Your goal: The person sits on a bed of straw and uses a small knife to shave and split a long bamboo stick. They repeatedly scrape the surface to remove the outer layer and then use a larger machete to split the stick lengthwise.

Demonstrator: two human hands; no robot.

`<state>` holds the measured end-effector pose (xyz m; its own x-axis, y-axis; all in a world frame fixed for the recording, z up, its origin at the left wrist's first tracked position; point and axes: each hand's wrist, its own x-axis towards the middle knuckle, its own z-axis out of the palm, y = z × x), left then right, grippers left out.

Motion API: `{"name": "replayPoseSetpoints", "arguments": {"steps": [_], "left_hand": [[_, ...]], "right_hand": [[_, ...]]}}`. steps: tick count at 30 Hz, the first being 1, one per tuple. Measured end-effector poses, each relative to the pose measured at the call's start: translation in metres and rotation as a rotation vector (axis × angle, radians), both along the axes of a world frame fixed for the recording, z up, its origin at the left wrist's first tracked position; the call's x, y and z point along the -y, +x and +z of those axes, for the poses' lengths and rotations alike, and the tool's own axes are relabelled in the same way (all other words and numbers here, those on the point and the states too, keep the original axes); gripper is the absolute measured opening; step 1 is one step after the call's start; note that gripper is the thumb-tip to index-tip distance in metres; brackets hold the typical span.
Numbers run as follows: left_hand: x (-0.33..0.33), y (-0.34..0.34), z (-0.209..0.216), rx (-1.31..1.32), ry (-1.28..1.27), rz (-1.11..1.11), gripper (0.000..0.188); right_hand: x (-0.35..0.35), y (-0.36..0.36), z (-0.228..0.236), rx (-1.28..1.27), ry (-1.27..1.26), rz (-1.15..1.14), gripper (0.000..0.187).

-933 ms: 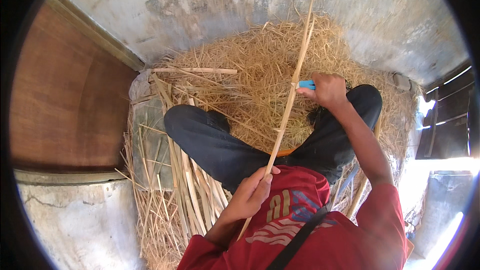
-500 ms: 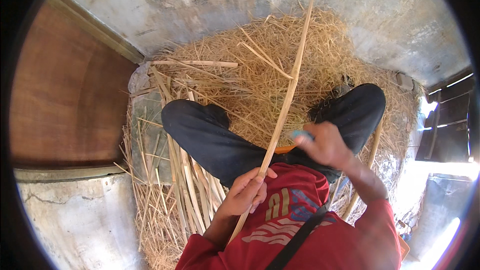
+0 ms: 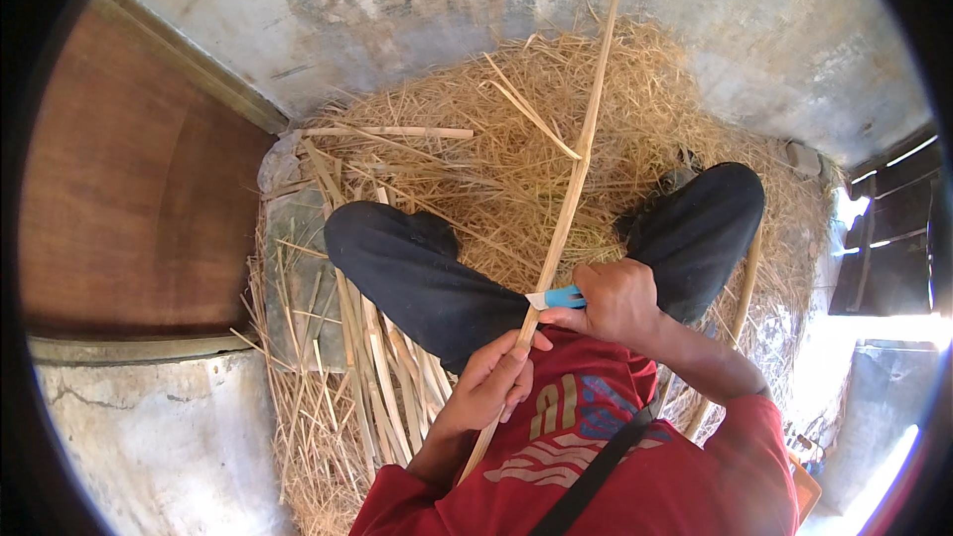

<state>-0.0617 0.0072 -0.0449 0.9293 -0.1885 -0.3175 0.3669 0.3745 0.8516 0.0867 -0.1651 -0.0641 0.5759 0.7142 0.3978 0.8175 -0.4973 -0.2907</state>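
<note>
Strip (image 3: 567, 208), long and pale, slants up from beside the red shirt (image 3: 695, 476), passes between the bent knees and ends against the view of the wall (image 3: 397, 20); whether the tip touches it, I can't tell. The left hand (image 3: 493, 380) is curled snugly around its lower part. The right hand (image 3: 617, 300) is folded tight on the blue handle of a knife (image 3: 564, 298), whose blade meets the strip just above the left fingers. Partway up, a split sliver (image 3: 561, 143) sticks out to the left, joined at its base.

Shavings (image 3: 447, 99) heap up under the strip and out to the wall. More strips (image 3: 387, 377) lie bunched by the left thigh, and a pole (image 3: 748, 268) lies outside the right one. Left knee (image 3: 362, 233) and right knee (image 3: 730, 199) hem in the working space, which opens forward over the shavings. A brown panel (image 3: 139, 189) bounds the far left.
</note>
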Motion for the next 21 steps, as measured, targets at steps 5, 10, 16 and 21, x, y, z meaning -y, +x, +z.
{"name": "replayPoseSetpoints", "arguments": {"steps": [5, 10, 16, 21], "left_hand": [[0.003, 0.002, 0.002, -0.020, 0.036, -0.003, 0.035], [0.000, 0.000, -0.001, 0.007, 0.035, -0.036, 0.034], [0.003, 0.000, -0.004, -0.010, 0.050, -0.027, 0.034], [0.003, -0.001, -0.009, 0.014, 0.041, -0.004, 0.032]], "right_hand": [[0.005, 0.050, -0.016, 0.145, -0.032, -0.073, 0.068], [0.005, 0.085, -0.024, 0.234, -0.009, -0.062, 0.069], [0.009, 0.131, -0.050, 0.239, -0.011, -0.122, 0.070], [0.008, 0.139, -0.052, 0.262, -0.007, -0.101, 0.071]]}}
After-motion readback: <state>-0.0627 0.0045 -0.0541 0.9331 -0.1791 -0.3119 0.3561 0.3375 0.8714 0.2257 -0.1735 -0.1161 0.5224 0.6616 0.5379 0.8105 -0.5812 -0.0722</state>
